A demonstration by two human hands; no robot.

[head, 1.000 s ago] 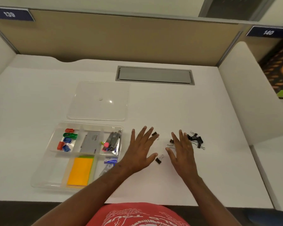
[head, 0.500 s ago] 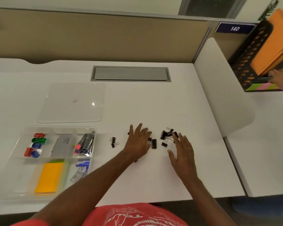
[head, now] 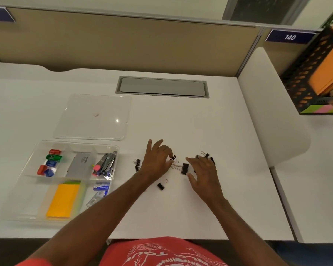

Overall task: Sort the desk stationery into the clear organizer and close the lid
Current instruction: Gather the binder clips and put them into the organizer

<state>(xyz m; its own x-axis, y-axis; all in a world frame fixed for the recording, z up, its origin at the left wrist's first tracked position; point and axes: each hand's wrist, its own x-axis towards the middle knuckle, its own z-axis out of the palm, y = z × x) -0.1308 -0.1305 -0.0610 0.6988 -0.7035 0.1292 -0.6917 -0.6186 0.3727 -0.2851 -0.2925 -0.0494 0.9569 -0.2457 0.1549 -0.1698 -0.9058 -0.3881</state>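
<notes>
My left hand (head: 158, 160) pinches a small black binder clip (head: 173, 157) between thumb and fingertips, just over the white counter (head: 181, 212); my right hand (head: 204, 169) lies spread and released, palm down, over the clips at the right end of the scatter. A larger binder clip (head: 184, 168) lies between the two hands, one more (head: 160, 186) sits nearer to me, and a pair (head: 137, 164) lies just left of my left wrist. The rest (head: 208, 157) peek out beyond my right fingertips. The clear organizer (head: 115, 150) stands open at the left of the counter, holding coloured sharpeners (head: 50, 163), a grey staple box (head: 80, 164), pens (head: 107, 164) and yellow sticky notes (head: 62, 200). Its near-left compartment looks bare, as far as I can tell through the clear plastic. The lid (head: 92, 117) lies flat just beyond it.

To do this step well, I judge it best to sweep the scattered clips into one heap with the right hand while the left collects, so fewer trips are needed. The wire handles snag on each other, so lift a cluster low and cupped. Then drop them all in one free compartment, flat enough that the lid can seat.
</notes>
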